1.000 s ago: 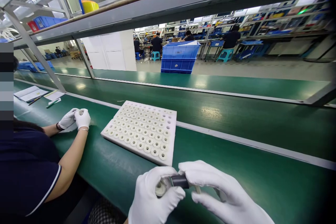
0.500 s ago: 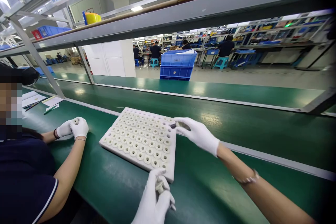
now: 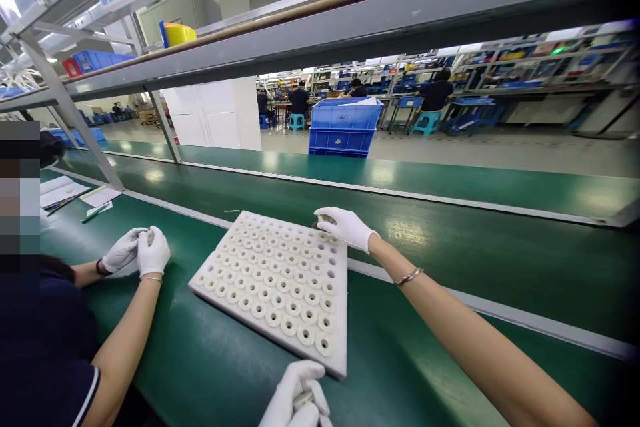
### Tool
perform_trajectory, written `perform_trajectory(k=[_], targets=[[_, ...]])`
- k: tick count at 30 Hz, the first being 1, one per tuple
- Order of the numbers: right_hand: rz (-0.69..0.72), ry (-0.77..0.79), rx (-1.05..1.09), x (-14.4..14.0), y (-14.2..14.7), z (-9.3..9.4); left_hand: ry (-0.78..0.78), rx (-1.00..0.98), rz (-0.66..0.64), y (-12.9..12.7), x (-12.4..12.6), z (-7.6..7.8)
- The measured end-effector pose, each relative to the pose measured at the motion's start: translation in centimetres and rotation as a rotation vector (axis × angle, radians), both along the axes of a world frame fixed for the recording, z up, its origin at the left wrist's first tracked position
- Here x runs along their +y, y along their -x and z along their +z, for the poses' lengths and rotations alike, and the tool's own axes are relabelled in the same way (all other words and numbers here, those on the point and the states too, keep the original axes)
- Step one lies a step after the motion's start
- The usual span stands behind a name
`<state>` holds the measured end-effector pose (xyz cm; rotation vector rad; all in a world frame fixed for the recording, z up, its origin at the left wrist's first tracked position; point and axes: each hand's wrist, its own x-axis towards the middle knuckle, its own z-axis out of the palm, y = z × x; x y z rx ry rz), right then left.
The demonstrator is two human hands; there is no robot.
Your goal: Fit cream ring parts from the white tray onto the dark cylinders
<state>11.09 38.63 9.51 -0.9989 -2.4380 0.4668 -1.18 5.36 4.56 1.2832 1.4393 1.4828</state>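
Observation:
A white foam tray [image 3: 342, 347] lies on the green bench, holding rows of pale, ring-topped round pieces [image 3: 307, 334] with dark centre holes. Several holes near its far right corner stand without a piece. My right hand [image 3: 347, 227], in a white glove, is over that far corner, fingers pinched on a small dark-ended piece [image 3: 317, 222] mostly hidden by them. At the bottom edge, my gloved left hand [image 3: 293, 395] is closed around a pale flanged piece [image 3: 303, 400], just in front of the tray's near right corner; its lower part is cut off.
To the left sits a co-worker, whose gloved hands [image 3: 153, 252] hold a small pale piece. Papers [image 3: 63, 191] and a green pen [image 3: 96, 212] lie beyond. A metal shelf beam [image 3: 350, 20] spans overhead; stacked blue crates [image 3: 343, 127] stand past the bench.
My right hand has moved left and away from me to the tray's far corner. My left hand sits lower in view. The camera view has shifted slightly, and the tray looks nearer.

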Motion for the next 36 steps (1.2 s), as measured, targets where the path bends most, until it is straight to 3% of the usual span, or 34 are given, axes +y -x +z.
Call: perform_trajectory(k=[2, 5, 7, 9, 11, 16, 20, 23, 26, 29, 31, 33, 34, 36], targets=[[-0.002, -0.005, -0.012, 0.2, 0.0, 0.0, -0.075, 0.031, 0.082, 6.3, 1.3, 2.7], [0.006, -0.008, -0.042, 0.7, 0.2, 0.0, -0.291, 0.156, 0.298, 19.2, 3.3, 6.2], [0.023, -0.005, -0.069, 1.0, 0.5, -0.1, -0.396, 0.225, 0.396, 27.0, 4.2, 7.1], [0.043, -0.002, -0.093, 1.2, 0.8, -0.1, -0.406, 0.251, 0.344, 32.0, 4.7, 6.5], [0.063, 0.000, -0.111, 1.3, 1.3, -0.1, -0.364, 0.201, 0.282, 34.3, 4.8, 5.1], [0.103, 0.013, -0.145, 1.7, 2.7, -0.1, -0.214, -0.158, 0.264, 35.3, 5.0, 2.7], [0.141, 0.029, -0.176, 2.3, 4.3, -0.7, -0.185, -0.352, 0.285, 36.7, 5.0, 2.2], [0.164, 0.032, -0.203, 2.8, 5.2, -1.0, -0.173, -0.437, 0.281, 37.4, 4.8, 3.1], [0.196, 0.020, -0.232, 3.3, 5.4, -1.1, -0.159, -0.546, 0.267, 34.0, 4.5, 5.2], [0.237, -0.013, -0.252, 3.6, 5.2, -1.9, -0.202, -0.782, 0.141, 23.7, 3.9, 6.2], [0.257, -0.041, -0.263, 3.6, 5.1, -2.9, -0.149, -1.000, -0.052, 14.4, 3.5, 5.1], [0.278, -0.063, -0.273, 3.4, 5.0, -4.1, -0.027, -1.031, -0.129, 6.0, 3.3, 3.0], [0.287, -0.072, -0.275, 3.3, 5.0, -4.7, 0.013, -1.043, -0.143, 2.8, 3.2, 1.9], [0.288, -0.084, -0.272, 2.9, 5.1, -5.4, 0.061, -1.070, -0.148, -1.0, 3.3, 0.4]])
